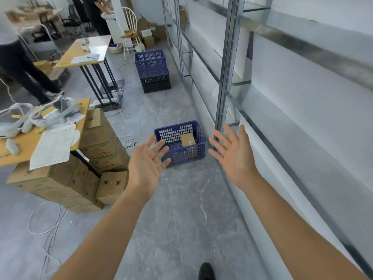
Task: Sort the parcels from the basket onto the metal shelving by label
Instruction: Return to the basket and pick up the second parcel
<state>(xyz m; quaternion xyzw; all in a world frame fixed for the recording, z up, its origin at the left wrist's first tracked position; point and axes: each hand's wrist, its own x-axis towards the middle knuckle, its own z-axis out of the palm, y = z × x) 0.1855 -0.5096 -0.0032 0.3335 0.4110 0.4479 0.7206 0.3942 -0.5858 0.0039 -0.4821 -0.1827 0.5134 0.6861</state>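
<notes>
Parcel (pixel 188 139) lies in blue basket (pixel 181 153).

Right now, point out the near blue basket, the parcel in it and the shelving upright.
near blue basket (pixel 182 153), head view, front wall
parcel (pixel 187 139), head view, top face
shelving upright (pixel 227 63), head view, perforated face

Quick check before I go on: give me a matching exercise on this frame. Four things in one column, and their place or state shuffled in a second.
Things:
1. parcel
2. left hand
3. black crate
4. stacked cartons

Place or state:
A. under a blue crate, farther down the aisle
B. inside the near blue basket on the floor
C. piled on the floor beside the yellow table
D. open, fingers spread, holding nothing

Pairs: 1-B, 2-D, 3-A, 4-C
</notes>
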